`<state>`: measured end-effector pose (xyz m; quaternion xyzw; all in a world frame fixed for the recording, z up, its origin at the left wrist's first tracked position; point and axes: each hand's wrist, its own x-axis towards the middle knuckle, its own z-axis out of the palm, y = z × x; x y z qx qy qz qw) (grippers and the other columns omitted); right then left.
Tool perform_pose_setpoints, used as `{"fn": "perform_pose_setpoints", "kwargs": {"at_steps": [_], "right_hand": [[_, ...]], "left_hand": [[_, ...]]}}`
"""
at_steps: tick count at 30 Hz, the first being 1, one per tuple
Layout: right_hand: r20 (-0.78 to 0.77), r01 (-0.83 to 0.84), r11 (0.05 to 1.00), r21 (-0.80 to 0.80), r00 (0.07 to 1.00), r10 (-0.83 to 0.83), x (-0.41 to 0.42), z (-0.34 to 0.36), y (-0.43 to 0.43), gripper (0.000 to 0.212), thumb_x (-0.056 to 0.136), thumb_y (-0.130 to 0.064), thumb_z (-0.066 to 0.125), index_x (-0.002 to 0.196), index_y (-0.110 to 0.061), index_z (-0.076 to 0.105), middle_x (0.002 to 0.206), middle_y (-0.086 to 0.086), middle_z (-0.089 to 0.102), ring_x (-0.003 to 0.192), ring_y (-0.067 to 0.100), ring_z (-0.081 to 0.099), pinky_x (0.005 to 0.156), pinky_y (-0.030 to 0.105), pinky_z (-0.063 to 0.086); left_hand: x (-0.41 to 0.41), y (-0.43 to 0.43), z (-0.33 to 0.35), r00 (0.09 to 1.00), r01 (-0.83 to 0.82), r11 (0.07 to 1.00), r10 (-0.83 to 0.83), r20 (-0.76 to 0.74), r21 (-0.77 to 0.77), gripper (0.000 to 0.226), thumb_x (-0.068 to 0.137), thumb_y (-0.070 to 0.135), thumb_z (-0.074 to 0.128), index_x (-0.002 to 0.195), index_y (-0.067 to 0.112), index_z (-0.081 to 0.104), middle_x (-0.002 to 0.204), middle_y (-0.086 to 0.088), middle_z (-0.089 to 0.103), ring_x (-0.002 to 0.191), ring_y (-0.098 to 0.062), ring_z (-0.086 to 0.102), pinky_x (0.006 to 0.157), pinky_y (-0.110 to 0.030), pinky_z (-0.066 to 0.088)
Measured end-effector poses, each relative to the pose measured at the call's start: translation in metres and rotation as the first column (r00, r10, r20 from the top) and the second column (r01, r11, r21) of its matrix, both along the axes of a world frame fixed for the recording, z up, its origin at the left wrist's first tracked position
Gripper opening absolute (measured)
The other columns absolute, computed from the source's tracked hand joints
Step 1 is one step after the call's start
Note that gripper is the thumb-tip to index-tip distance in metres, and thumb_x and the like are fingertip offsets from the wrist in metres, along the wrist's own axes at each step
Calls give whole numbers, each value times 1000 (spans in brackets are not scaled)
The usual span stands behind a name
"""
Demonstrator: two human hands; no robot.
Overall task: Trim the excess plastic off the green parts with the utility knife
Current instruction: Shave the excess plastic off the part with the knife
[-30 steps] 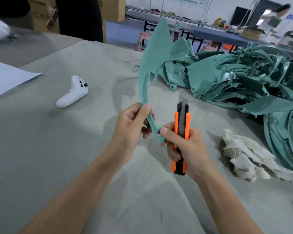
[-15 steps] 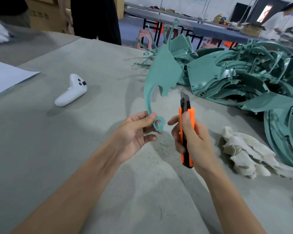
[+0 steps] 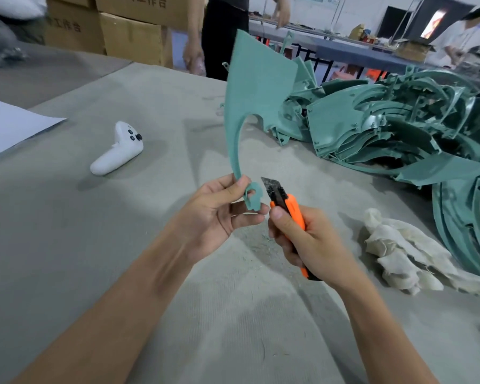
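My left hand (image 3: pixel 219 214) pinches the thin lower stem of a flat green part (image 3: pixel 254 87), which stands upright with its broad wing-shaped end at the top. A small ring-shaped tab at its lower end sits just above my fingers. My right hand (image 3: pixel 308 245) grips an orange and black utility knife (image 3: pixel 288 209), thumb on the orange body. The extended blade points up and left, its tip close beside the ring tab. A large heap of green parts (image 3: pixel 394 126) lies at the right of the grey table (image 3: pixel 67 231).
A white game-style controller (image 3: pixel 118 149) lies on the table at the left. A crumpled white cloth (image 3: pixel 399 250) lies to the right of my right hand. White paper (image 3: pixel 9 126) sits at the far left. A person stands beyond the table by cardboard boxes (image 3: pixel 133 37).
The knife has tilted left and moved up to the ring tab of the green part. My left hand has turned the part, so its broad end stands taller and more upright.
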<state>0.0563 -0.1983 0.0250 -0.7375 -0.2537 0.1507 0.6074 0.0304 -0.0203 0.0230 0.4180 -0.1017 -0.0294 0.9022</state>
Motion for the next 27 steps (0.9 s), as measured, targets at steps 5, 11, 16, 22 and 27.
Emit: {"fn": "perform_pose_setpoints", "kwargs": {"at_steps": [5, 11, 16, 22, 27], "right_hand": [[1, -22, 1000, -14, 1000, 22, -2, -1, 1, 41, 87, -46, 54, 69, -9, 57, 53, 3, 35, 40, 12, 29, 37, 20, 27], [1, -71, 997, -6, 997, 71, -1, -3, -1, 45, 89, -48, 58, 69, -8, 55, 49, -7, 35, 39, 7, 28, 37, 18, 26], [0, 34, 999, 25, 999, -34, 2, -5, 2, 39, 85, -52, 60, 62, -21, 61, 51, -4, 36, 41, 10, 28, 38, 18, 27], [2, 73, 997, 11, 997, -73, 4, -5, 4, 49, 73, -64, 60, 65, -16, 59, 50, -4, 38, 40, 9, 30, 37, 18, 28], [2, -15, 1000, -18, 1000, 15, 3, -5, 0, 39, 88, -44, 57, 65, -12, 59, 49, -5, 36, 39, 9, 29, 38, 18, 26]], "left_hand": [[1, -3, -1, 1000, -11, 999, 11, 5, 46, 15, 78, 27, 63, 73, 17, 74, 69, -1, 66, 64, -13, 69, 57, -23, 57], [2, -1, -2, 999, -46, 999, 45, 14, 29, 16, 82, 24, 62, 73, 16, 72, 70, -2, 64, 66, -12, 67, 58, -22, 57], [1, 1, -1, 999, -52, 998, 52, 7, 21, 18, 84, 21, 59, 73, 17, 73, 71, 0, 64, 65, -14, 67, 58, -23, 56], [-1, -3, 1, 999, -43, 995, 41, 27, 92, 27, 89, 20, 52, 72, 20, 73, 69, 3, 64, 64, -10, 63, 56, -22, 54], [-2, -3, 0, 998, -63, 994, 62, 16, 85, 26, 87, 19, 53, 69, 20, 72, 68, 2, 62, 65, -10, 59, 53, -22, 50]]}}
